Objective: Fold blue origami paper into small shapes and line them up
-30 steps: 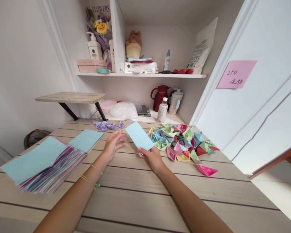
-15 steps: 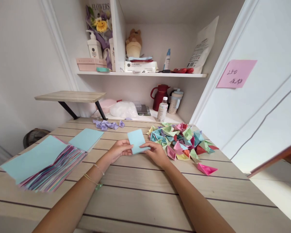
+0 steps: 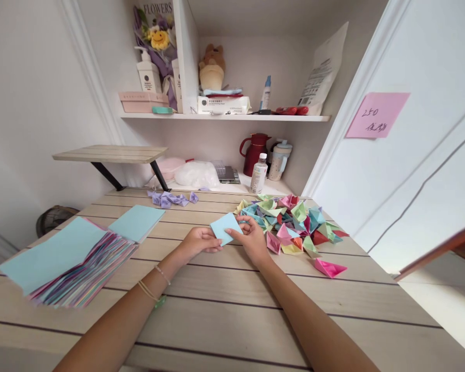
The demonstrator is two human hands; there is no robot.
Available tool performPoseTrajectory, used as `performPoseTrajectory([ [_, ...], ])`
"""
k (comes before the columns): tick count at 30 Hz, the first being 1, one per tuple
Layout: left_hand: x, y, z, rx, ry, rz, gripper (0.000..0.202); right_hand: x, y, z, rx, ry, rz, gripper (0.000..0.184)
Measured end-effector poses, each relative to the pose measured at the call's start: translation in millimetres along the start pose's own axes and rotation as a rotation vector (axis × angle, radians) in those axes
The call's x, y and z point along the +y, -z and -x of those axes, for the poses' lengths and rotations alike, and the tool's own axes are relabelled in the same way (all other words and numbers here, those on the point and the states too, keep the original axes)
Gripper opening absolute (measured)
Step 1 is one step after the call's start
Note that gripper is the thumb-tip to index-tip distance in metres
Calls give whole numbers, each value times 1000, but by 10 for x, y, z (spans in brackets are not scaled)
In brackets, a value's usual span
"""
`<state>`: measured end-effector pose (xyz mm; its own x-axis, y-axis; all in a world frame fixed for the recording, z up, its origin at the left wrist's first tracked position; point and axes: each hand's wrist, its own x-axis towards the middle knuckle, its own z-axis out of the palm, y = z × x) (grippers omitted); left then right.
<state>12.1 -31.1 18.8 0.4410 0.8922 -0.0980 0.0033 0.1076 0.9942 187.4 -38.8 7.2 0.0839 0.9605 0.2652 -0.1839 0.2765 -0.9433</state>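
Note:
Between both hands, just over the table, is a small light-blue piece of paper [image 3: 221, 225], folded to a near square and tilted. My left hand [image 3: 202, 241] pinches its lower left corner between thumb and fingers. On the right edge, my right hand [image 3: 251, 237] grips it, thumb on the upper face and fingers behind. Right of that hand lies a heap of folded paper boats [image 3: 290, 222] in many colours. One pink paper boat [image 3: 329, 267] sits apart in front. To the left are a thick fanned stack of coloured paper [image 3: 73, 263] and a smaller stack of light-blue paper [image 3: 137, 222].
Several purple folded papers [image 3: 172, 198] lie at the table's back. A small raised shelf [image 3: 110, 153] stands back left. Behind are a clear bottle [image 3: 259, 174], a dark red jug [image 3: 254, 152] and a lidded cup [image 3: 280, 160]. A pink note [image 3: 377, 115] hangs on the right wall.
The light-blue paper has turned and shifted slightly right. My right hand's fingers have moved up behind its right edge; my left hand stays at its lower left corner.

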Motion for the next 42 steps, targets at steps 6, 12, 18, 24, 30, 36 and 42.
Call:
performPoseTrajectory([
  [6,-64,-33,-53,138,-60,-3,26,-4,-22,8,5,-25,-36,46],
  [12,-44,-53,-46,161,-89,-7,25,35,-10,-6,15,-43,-65,41],
  [18,-44,-56,-41,165,-98,-10,27,42,-15,-10,25,-49,-67,44],
  [24,-33,-59,-46,165,-109,-36,25,37,-10,-12,-9,-36,-59,41],
  [30,17,-24,-9,125,-146,-227,21,-137,49,5,-133,154,342,46],
  [36,48,-31,73,58,-322,-642,16,-283,46,53,-322,502,707,26],
  [42,113,-86,137,281,-612,-811,6,-273,16,59,-180,554,622,13],
])
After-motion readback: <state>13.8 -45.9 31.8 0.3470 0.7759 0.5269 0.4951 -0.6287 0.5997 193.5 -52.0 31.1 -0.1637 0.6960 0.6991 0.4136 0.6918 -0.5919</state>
